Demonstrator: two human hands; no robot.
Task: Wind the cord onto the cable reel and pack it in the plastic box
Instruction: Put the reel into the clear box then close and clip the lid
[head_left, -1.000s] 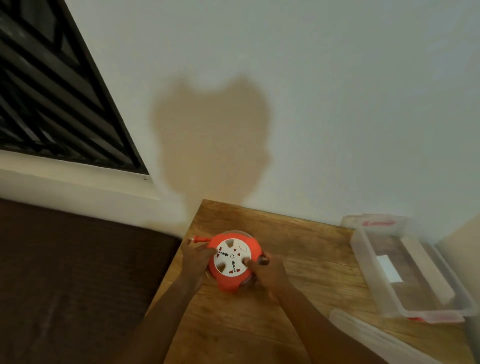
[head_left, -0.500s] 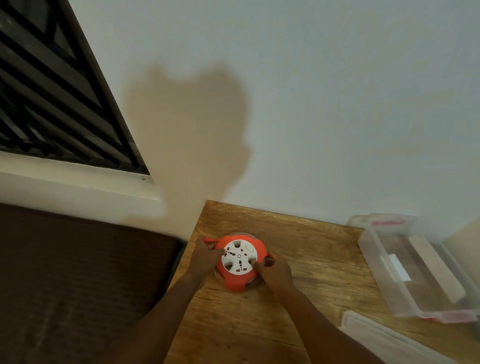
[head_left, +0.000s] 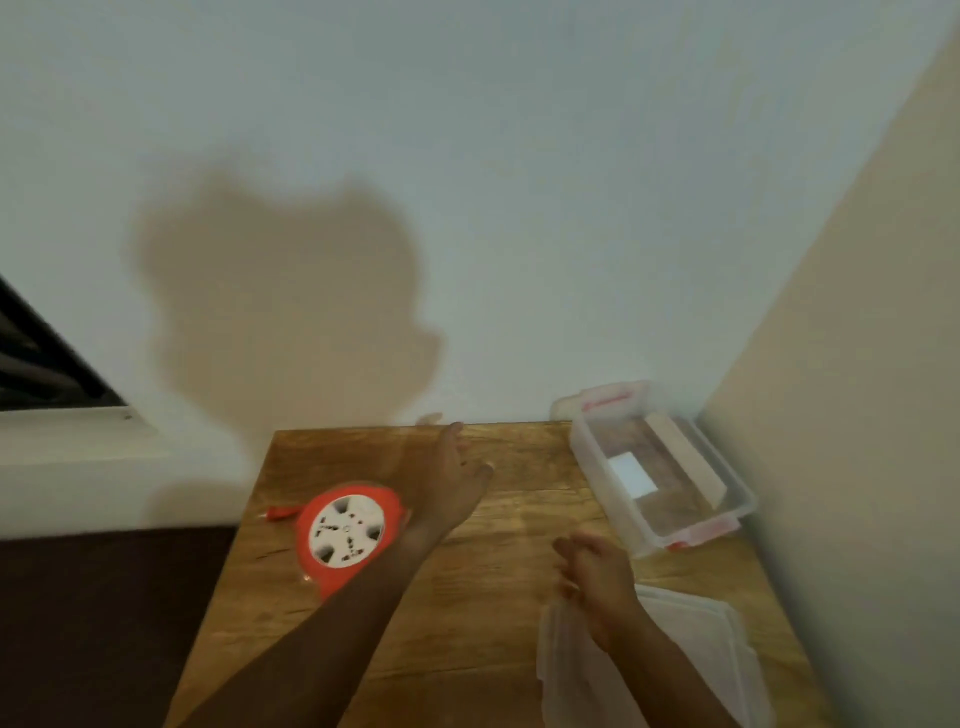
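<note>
Orange cable reel (head_left: 347, 535) lies flat on the wooden table (head_left: 467, 623), left part, white socket face up. A short orange plug end (head_left: 278, 513) sticks out at its upper left, resting on the tabletop. Nobody holds the reel.

Left hand (head_left: 454, 473) is past the reel, to its right and toward the wall, fingers spread loose, palm down, gripping nothing. The left forearm crosses just beside the reel's right edge; touching or not, cannot tell through the blur.

Right hand (head_left: 592, 571) is low right, fingers curled, at the top edge of a clear plastic lid (head_left: 675, 670) that lies at the table's near right corner. It looks like it pinches the lid's rim, but motion blur leaves the grip unclear.

Clear plastic box (head_left: 675, 540) sits open at the far right corner of the table, against the side wall, red latches at both ends, a white label inside. Box and reel are well apart.

Shadow of the person falls on the back wall (head_left: 519, 182).
</note>
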